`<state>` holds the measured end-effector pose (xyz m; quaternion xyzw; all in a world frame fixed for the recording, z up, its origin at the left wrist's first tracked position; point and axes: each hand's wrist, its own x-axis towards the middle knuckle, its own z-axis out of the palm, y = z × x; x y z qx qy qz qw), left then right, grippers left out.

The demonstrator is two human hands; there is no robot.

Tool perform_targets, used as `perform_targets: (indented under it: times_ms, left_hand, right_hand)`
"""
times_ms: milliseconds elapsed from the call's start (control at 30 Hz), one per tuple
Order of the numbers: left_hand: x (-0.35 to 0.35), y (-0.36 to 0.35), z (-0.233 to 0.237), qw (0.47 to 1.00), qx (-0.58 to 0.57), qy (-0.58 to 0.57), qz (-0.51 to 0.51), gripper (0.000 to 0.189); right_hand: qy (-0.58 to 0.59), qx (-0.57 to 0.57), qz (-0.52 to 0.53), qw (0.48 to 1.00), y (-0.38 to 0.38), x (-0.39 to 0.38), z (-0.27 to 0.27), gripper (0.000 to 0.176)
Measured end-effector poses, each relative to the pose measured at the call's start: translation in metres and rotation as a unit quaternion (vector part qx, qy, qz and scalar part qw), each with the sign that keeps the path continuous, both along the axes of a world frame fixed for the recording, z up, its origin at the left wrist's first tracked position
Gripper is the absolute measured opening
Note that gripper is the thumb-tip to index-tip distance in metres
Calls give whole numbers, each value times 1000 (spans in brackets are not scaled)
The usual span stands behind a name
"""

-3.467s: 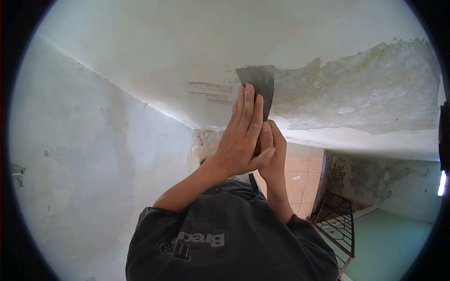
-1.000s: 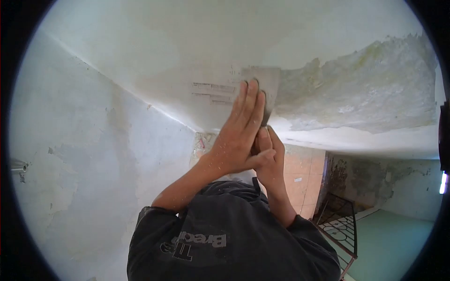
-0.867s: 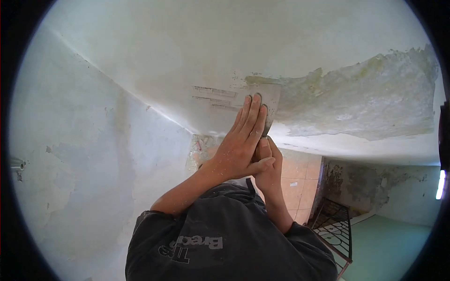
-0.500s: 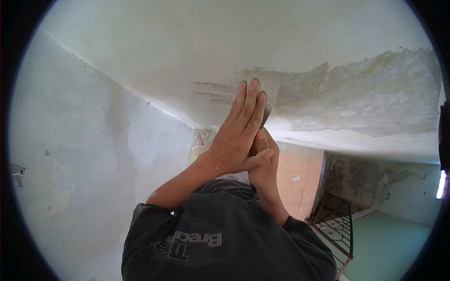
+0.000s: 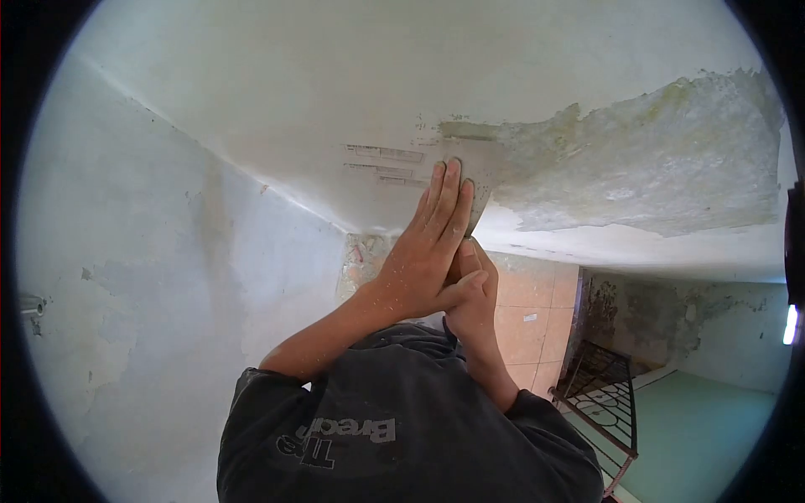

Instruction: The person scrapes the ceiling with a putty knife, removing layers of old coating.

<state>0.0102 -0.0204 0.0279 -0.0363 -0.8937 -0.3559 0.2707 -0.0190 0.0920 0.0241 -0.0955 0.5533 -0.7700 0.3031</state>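
Observation:
A wide putty knife (image 5: 481, 194) lies with its thin blade against the pale wall (image 5: 352, 92). My right hand (image 5: 476, 314) is closed around its handle, which is mostly hidden. Laid flat over the blade is my left hand (image 5: 419, 256), fingers stretched upward and its thumb crossing over my right hand. Around the blade's upper edge, a greenish-grey strip (image 5: 470, 131) of bared wall shows, with small flecks beside it. Rows of dark scrape marks (image 5: 386, 154) run to the left of the fingers.
A large rough grey patch (image 5: 646, 168) spreads to the right on the wall. Another wall (image 5: 142, 293) meets it at the left. Below are orange floor tiles (image 5: 524, 327), some debris (image 5: 359, 256) in the corner, and a metal railing (image 5: 599, 402) at lower right.
Both hands and the putty knife have slid slightly down the wall, away from the upper edge. More of the greenish-grey strip above the blade now shows.

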Motion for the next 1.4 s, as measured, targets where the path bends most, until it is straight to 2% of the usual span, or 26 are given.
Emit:
perform_targets:
  times_ms: [100, 167, 300, 367, 800, 867, 967, 1067, 1200, 1267, 1400]
  left_hand:
    - [4, 8, -14, 999, 22, -38, -11, 92]
    - [6, 12, -20, 999, 25, -39, -11, 92]
    - [4, 12, -14, 1000, 11, -25, -15, 90]
    - [-6, 3, -15, 1000, 0, -15, -11, 91]
    - [-12, 8, -17, 1000, 4, 1, -12, 91]
    - [-14, 6, -19, 1000, -5, 6, -1, 91]
    - [-11, 10, -17, 1000, -9, 10, 9, 91]
    - [-17, 6, -21, 1000, -12, 14, 6, 91]
    - [-15, 10, -19, 1000, 1, 16, -10, 91]
    - [-22, 3, -20, 999, -6, 35, 9, 91]
    - [-16, 3, -15, 999, -12, 24, 18, 91]
  right_hand:
    - [7, 22, 29, 999, 17, -4, -10, 32]
    - [-21, 37, 33, 999, 21, -4, -5, 27]
    - [10, 48, 9, 999, 16, -4, -3, 28]
    - [115, 51, -3, 992, 9, -12, -9, 29]
    - [116, 98, 1, 988, 9, -22, -6, 29]
    - [174, 107, -18, 979, 5, -24, -14, 30]
    - [125, 90, -5, 988, 12, -22, -10, 30]
    - [169, 108, -5, 980, 9, -29, -15, 29]
    - [131, 92, 0, 987, 10, -25, -3, 30]
    - [224, 116, -13, 967, 7, -31, -5, 30]
    - [171, 93, 10, 981, 4, -30, 0, 31]
